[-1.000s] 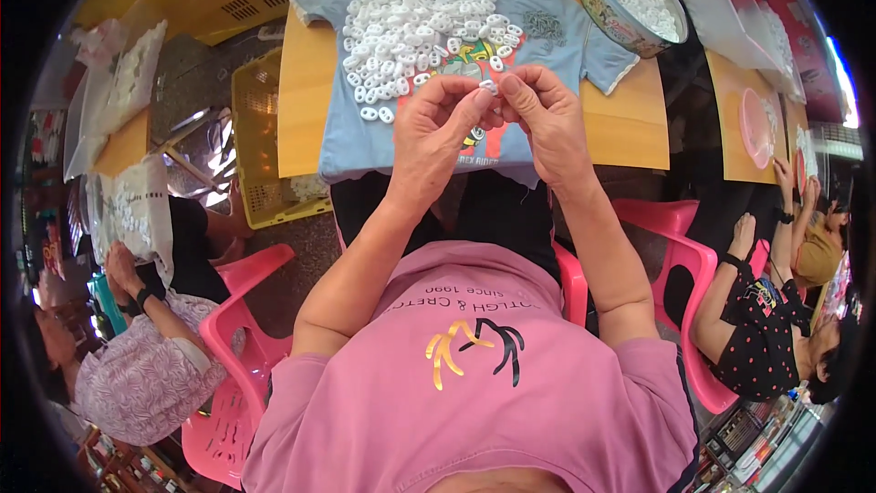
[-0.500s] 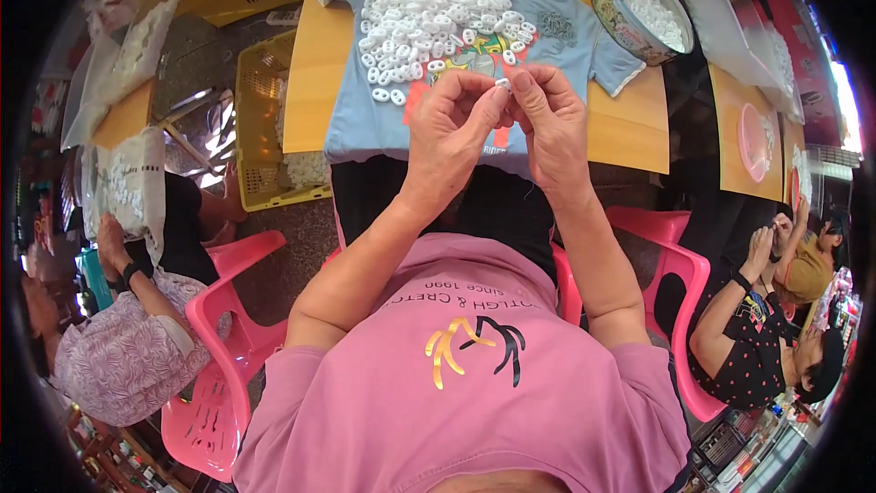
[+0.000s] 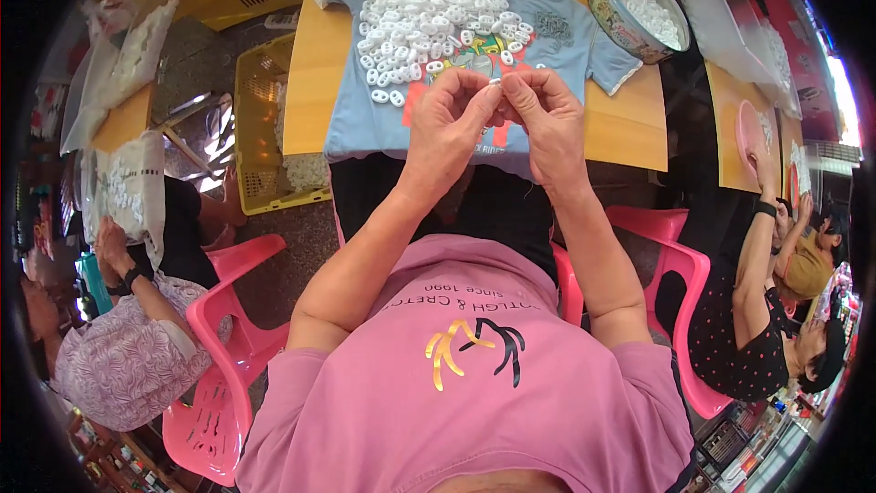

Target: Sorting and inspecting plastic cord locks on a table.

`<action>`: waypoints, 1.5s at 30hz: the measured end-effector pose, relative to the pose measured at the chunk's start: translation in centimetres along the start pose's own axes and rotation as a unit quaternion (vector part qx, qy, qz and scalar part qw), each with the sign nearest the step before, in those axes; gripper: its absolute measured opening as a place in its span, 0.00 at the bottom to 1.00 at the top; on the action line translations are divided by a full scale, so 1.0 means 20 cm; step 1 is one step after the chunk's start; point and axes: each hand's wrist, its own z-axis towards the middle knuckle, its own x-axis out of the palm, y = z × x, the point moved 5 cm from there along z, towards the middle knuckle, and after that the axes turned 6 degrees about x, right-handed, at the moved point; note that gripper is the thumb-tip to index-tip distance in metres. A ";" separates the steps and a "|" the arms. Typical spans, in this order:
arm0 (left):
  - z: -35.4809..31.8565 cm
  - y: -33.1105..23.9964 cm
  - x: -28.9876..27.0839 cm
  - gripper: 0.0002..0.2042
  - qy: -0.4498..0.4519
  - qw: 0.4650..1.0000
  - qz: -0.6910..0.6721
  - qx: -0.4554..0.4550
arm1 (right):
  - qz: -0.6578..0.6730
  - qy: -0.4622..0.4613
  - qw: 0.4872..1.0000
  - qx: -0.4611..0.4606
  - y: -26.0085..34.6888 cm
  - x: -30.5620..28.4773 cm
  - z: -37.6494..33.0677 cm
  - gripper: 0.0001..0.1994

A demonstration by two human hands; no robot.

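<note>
My left hand (image 3: 452,123) pinches a small white plastic piece (image 3: 495,82) between thumb and forefinger, above the front half of a light-blue T-shirt (image 3: 360,132) spread on the table. Close beside it, my right hand (image 3: 552,123) is closed, thumb against forefinger; whatever those fingertips hold is hidden. Beyond my hands lies a heap of white oval two-holed plastic pieces (image 3: 429,18), with several loose ones near its front edge. Right of the heap, a small pile of thin greyish bits (image 3: 552,27) rests on the shirt, too small to make out.
A round tin (image 3: 630,41) of white pieces stands at the table's right corner. A yellow crate (image 3: 260,128) is on the floor to the left. Pink chairs (image 3: 233,310) flank me. Co-workers (image 3: 128,338) sit at both sides; a pink basin (image 3: 750,132) is at the right table.
The white piece has shifted slightly left, and my right fingertips have moved a little apart from it. At the right, a co-worker's arm has stretched out to the pink basin.
</note>
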 end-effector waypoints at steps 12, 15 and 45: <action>-0.04 0.00 -0.01 0.09 0.066 0.997 0.023 -0.046 | -0.530 0.118 0.775 -0.323 0.32 0.07 -0.08 0.05; -0.07 0.00 -0.01 0.08 0.082 0.994 0.028 -0.060 | -0.566 0.166 0.752 -0.295 0.32 0.06 -0.10 0.04; 0.00 0.20 -0.15 0.07 0.040 0.992 0.041 -0.110 | -0.677 -0.050 0.722 -0.132 0.19 -0.35 0.26 0.10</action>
